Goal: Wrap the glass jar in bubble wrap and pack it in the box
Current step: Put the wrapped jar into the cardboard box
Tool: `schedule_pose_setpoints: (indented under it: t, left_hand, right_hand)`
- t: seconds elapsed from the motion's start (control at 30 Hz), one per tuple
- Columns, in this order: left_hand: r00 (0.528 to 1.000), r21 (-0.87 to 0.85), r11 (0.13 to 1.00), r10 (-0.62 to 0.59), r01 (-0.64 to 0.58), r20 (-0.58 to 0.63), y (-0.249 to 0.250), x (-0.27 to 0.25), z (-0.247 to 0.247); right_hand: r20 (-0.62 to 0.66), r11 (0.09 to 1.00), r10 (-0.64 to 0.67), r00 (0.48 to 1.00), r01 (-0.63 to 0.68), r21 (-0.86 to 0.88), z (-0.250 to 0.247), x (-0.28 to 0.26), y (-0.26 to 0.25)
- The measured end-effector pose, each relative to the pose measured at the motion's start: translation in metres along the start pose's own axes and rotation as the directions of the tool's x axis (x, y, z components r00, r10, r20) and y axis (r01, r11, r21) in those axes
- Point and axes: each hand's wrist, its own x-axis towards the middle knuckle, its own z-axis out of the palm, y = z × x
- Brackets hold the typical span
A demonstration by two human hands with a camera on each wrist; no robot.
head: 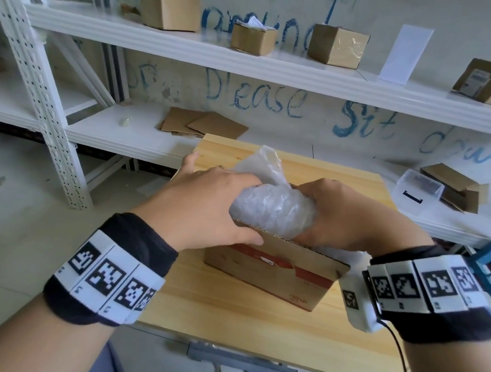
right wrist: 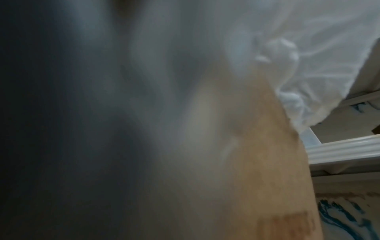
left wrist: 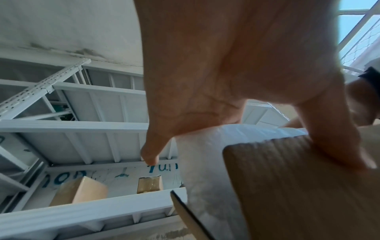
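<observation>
Bubble-wrapped jar [head: 272, 207] sits partway inside box [head: 274, 269] rim.

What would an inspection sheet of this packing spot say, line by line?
Surface: wooden table, the box standing on it.
Job's things: bubble-wrapped bundle sits in the mouth of the cardboard box, partly above its rim; the jar inside the wrap cannot be seen.
Clutter: flattened cardboard and a clear plastic container on the lower shelf.
Hands: left hand grips the bundle, thumb against the box's near flap; right hand holds the bundle's other end.
Cables: a black cable hangs from the right wrist.
Surroundings: white shelving with small boxes; wall with blue writing.
</observation>
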Motion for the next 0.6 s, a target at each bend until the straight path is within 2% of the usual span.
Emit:
schedule_pose_setpoints:
  t: [0.2, 0.37, 0.6]
  left_hand:
    - [0.99, -0.052, 0.998, -0.027, 0.035, 0.138, -0.004, 0.008, 0.005]
    - [0.952, -0.087, 0.993, -0.045, 0.075, 0.303, -0.007, 0.022, 0.02]
    - [0.946, -0.058, 0.996, -0.042, 0.064, 0.32, -0.008, 0.034, 0.027]
  right_hand:
    - [0.072, 0.999, 0.053, 0.996, -0.052, -0.017, 0.001, -0.002, -0.006]
    - [0.074, 0.997, 0.072, 0.995, -0.069, -0.036, 0.007, -0.001, -0.007]
    - [0.126, 0.996, 0.072, 0.989, -0.065, -0.062, 0.018, 0.004, 0.0]
